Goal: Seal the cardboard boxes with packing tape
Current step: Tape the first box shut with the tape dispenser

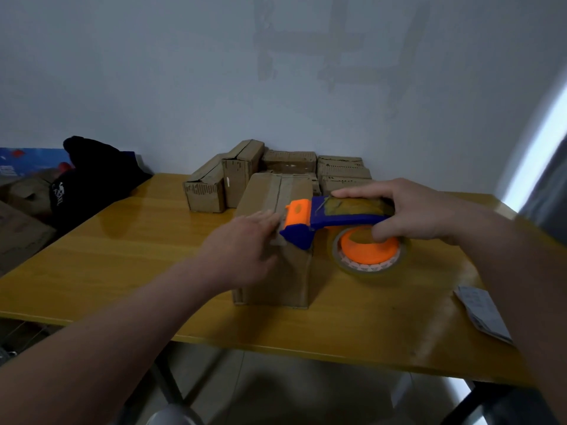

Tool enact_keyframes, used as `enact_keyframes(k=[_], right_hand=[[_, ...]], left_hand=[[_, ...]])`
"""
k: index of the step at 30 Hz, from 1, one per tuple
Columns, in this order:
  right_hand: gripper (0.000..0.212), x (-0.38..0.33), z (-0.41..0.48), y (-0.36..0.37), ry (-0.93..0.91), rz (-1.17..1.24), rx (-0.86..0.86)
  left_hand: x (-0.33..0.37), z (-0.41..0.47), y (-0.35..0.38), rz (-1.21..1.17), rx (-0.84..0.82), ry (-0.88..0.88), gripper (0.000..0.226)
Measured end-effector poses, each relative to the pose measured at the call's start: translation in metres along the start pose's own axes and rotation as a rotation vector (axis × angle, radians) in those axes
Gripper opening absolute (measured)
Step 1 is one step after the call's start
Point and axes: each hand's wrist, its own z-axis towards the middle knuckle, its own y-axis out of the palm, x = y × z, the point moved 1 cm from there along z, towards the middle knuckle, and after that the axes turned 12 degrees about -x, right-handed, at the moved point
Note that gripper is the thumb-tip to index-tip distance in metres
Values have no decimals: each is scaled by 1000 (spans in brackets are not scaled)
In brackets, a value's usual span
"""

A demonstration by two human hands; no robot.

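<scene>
A cardboard box (260, 194) stands in the middle of the yellow wooden table (122, 265), with a strip of clear tape along its top seam. My right hand (408, 210) grips a blue and orange tape dispenser (310, 222) with its roll of clear tape (371, 253), held at the box's near right top edge. My left hand (242, 243) lies with straight fingers on the near top edge of the box, touching the tape end beside the dispenser's orange head.
Several more cardboard boxes (276, 170) are stacked at the back of the table against the wall. A black bag (92, 179) sits off the table's left corner. A folded paper slip (481, 311) lies near the right front edge.
</scene>
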Motion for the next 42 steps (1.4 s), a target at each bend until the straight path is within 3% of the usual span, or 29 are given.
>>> enact_keyframes(k=[11, 20, 31, 42], right_hand=[[80, 40, -53, -20, 169, -43, -39], [83, 48, -64, -23, 198, -13, -8], [67, -1, -5, -11, 300, -384, -136], [59, 16, -2, -13, 403, -60, -213]], left_hand=[[-4, 5, 2, 86, 10, -6, 77], [-3, 6, 0, 106, -14, -44, 76], [3, 6, 1, 122, -19, -79, 74], [3, 7, 3, 129, 9, -93, 71]])
